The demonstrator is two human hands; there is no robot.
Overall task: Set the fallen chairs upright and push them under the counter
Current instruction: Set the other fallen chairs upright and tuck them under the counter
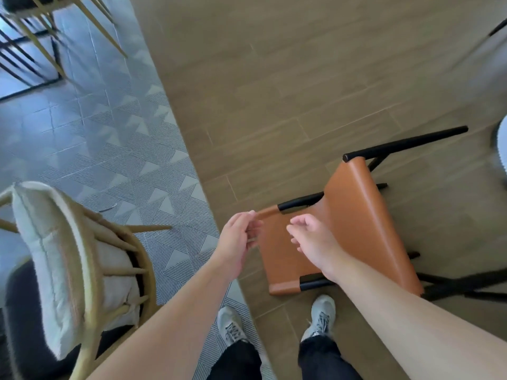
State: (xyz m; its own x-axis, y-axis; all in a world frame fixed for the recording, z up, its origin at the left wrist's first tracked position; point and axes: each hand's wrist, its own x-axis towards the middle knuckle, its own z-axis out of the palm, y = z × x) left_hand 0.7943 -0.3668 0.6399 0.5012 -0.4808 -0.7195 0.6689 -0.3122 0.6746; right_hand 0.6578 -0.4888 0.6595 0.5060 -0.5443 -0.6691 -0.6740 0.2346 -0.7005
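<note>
Bare forearms closest to lens, both reaching down and forward over grey sneakers (321, 315) on wood-look plank floor (274, 78). Left hand (237, 239) at near-left edge of tan leather sling chair with black tubular frame (348, 226), thumb and fingers pinching the leather-wrapped rail end; contact looks real but partly hidden behind fingers. Right hand (312, 239) hovering over leather panel, fingers loosely spread, gripping nothing, touch with leather not certain. Chair lying tipped on floor just ahead of feet, long axis running away and rightward, black legs (406, 145) sticking out to far right and lower right. Left hand nearer the rail; right hand nearer panel middle.

Likely step: getting hold before lifting upright. Probably needs right hand onto black rail (315, 283) near wrist for a two-point lift, pivot toward legs.

Around: pale wooden spindle-back chair with cream cushion (68, 259) at left on grey triangle-patterned rug (123, 160), well apart from fallen chair. More light-wood chair legs (41, 37) top left. White rounded object (499, 149) at right edge, near leg tip, could get bumped on swing. Counter not identifiable.
</note>
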